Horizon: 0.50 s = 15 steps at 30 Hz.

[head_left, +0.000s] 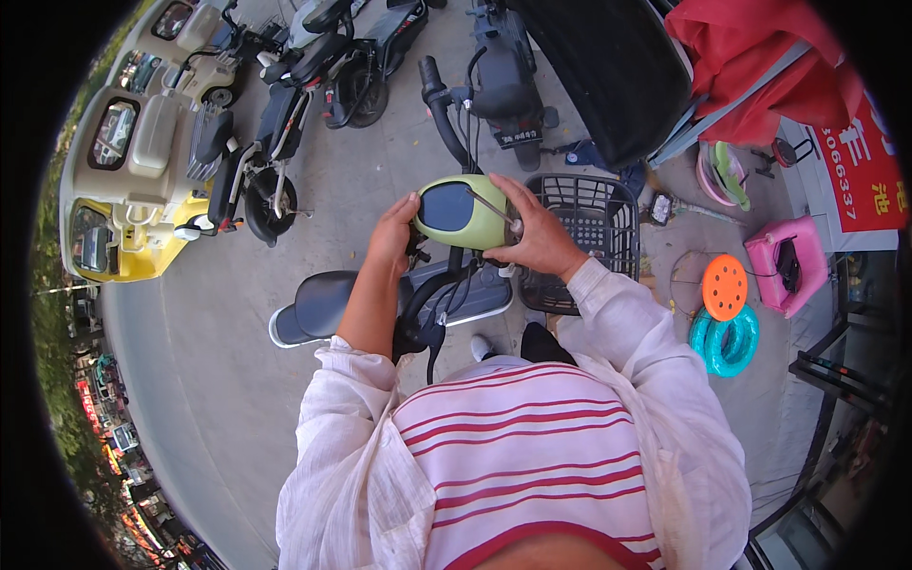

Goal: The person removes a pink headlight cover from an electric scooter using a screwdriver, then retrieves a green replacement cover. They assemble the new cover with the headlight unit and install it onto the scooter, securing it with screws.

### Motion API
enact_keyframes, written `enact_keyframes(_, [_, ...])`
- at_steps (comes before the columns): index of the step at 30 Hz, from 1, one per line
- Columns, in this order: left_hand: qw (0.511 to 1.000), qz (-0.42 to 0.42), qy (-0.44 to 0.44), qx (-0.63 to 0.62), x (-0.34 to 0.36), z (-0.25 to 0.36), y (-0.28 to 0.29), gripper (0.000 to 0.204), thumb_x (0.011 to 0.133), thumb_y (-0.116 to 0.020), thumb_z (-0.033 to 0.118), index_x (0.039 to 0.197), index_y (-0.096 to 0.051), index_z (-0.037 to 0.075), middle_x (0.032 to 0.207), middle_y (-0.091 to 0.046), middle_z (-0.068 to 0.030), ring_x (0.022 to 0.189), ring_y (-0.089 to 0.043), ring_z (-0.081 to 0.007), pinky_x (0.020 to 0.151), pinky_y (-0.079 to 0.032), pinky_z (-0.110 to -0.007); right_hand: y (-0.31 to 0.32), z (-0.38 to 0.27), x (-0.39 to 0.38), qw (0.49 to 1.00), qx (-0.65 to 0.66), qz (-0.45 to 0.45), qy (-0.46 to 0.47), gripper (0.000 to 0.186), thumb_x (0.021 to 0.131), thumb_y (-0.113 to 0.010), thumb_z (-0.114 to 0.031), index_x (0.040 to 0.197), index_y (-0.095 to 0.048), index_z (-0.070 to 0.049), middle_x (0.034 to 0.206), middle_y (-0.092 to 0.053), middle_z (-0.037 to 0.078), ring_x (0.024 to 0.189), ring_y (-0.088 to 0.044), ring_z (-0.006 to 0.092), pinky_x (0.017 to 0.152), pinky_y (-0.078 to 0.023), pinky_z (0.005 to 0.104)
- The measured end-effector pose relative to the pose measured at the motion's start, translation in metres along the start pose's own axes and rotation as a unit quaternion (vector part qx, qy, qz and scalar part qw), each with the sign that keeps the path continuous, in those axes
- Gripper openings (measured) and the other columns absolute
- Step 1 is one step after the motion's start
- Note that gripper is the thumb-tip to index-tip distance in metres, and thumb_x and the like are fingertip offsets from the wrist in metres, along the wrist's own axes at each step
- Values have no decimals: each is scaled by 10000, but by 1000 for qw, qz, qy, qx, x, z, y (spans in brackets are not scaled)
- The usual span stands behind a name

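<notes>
A light green electric-scooter dashboard housing (491,228) with a dark display (446,206) sits at the middle of the handlebar (446,128). My left hand (391,233) grips its left end, with the fingers closed on the edge. On the other end, my right hand (537,228) clasps the housing between thumb and fingers. A thin metal shaft, like a screwdriver (489,202), lies across the housing's top and runs into my right hand, where its handle is mostly hidden. Cables (464,285) hang below the housing near the brake lever (434,353).
The scooter's black seat (328,302) is at left and its black basket (622,214) at right. Several scooters (275,142) and pale three-wheelers (142,180) stand at far left. To the right are a pink bin (788,261), an orange disc (725,287) and teal coils (727,342).
</notes>
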State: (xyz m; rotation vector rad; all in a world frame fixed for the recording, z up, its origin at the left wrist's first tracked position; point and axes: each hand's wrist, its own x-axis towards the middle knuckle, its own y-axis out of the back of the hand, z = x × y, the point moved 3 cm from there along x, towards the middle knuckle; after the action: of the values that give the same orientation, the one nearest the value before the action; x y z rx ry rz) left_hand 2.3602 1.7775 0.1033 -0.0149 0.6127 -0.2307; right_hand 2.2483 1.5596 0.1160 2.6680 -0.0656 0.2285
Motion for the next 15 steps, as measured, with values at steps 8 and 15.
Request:
enact_keyframes(8, [997, -1, -26, 72, 11, 2, 2, 366, 994, -526, 288, 1275, -593, 63, 1062, -670, -40, 941, -600, -168, 888, -434, -291, 4, 1, -4, 1000, 21, 16, 6, 1077, 591, -881, -256, 1494, -297, -205, 1487, -374, 135, 1259, -497, 356, 1006, -454, 394])
enact_keyframes(15, [783, 36, -404, 471, -17, 32, -51, 359, 1012, -448, 201, 1328, -552, 66, 1210, -599, -197, 1097, -564, -311, 991, -411, -377, -8, 35, -29, 932, 321, 34, -168, 960, 767, -806, -289, 1524, -235, -143, 1182, -582, 123, 760, -653, 219, 648, -540, 312])
